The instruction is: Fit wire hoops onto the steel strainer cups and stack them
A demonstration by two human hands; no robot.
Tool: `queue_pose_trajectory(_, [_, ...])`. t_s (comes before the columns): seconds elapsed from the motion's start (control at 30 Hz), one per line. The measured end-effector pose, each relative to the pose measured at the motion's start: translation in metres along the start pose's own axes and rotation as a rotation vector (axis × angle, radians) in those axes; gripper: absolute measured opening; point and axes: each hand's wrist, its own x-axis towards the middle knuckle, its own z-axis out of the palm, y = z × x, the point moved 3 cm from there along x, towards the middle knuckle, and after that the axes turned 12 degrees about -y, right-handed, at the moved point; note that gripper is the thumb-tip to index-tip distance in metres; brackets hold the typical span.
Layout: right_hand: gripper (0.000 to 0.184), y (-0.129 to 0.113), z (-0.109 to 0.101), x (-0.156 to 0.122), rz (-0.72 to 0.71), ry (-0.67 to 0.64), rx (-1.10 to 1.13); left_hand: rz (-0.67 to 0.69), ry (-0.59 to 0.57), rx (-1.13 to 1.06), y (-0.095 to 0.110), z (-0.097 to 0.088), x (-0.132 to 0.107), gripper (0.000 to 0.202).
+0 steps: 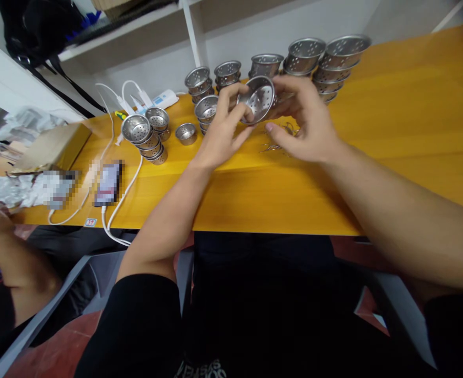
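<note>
Tilted above the table, a perforated metal cup [260, 100] has its open side facing me. My left hand [227, 123] grips it from the left, with fingertips at the rim and inside wall. My right hand [306, 121] is closed around its right side, the index finger at the upper rim and the thumb below; its other fingers are partly hidden behind. Under my right hand lie several thin bent metal wire pieces [274, 146]. Stacks of similar cups [227, 71] stand just behind both hands, including a wider stack [339, 60] at the right.
Left of my hands are a single small cup [186, 134] and more stacked cups [137, 131]. A phone [108, 184] with white cables and a power strip [164, 100] lie on the yellow table [263, 199]. Another person's arm [14, 252] is at far left, near a cardboard box [54, 149].
</note>
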Motion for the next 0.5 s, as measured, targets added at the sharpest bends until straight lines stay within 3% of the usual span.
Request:
queue_pose_trajectory(0.13, [0.073,-0.003,-0.003,0.001,-0.130,0.164,0.029,-0.003,0.032,-0.012,-0.004,0.010,-0.002,0.064])
queue_pose_trajectory(0.3, [0.072,0.003,0.001,0.007,-0.210,0.102,0.125,-0.103,0.016,-0.053,-0.024,0.031,-0.011,0.099])
queue_pose_trajectory(0.4, [0.072,0.000,-0.001,0.004,-0.166,0.092,0.088,-0.113,0.022,-0.080,-0.031,0.040,-0.015,0.104])
queue_pose_trajectory(0.5, [0.068,-0.006,-0.007,-0.001,-0.168,0.098,-0.024,-0.129,0.007,-0.091,-0.025,0.037,-0.013,0.107])
